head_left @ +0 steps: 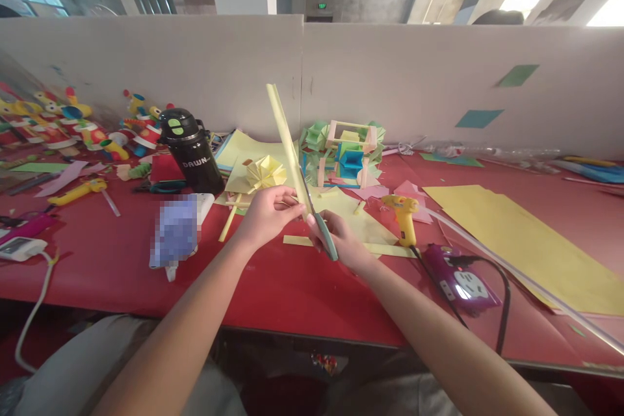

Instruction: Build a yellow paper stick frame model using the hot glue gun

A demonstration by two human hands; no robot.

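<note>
Both hands (302, 224) hold scissors (319, 231) against an upright yellow paper strip (285, 136).

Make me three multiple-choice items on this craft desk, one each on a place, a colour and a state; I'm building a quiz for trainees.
1. Where does the glue gun stand?
A. right of the hands, on yellow paper
B. beside the black bottle
C. on the floor

2. What colour is the paper strip being cut?
A. blue
B. pale yellow
C. red

3. How is the strip held?
A. flat on the table
B. rolled up
C. raised, tilted up and to the left

Answers:
1 A: it stands just right of the right hand, nozzle to the left.
2 B: pale yellow against the grey partition.
3 C: the left hand pinches its lower end while the scissors meet it.
</note>
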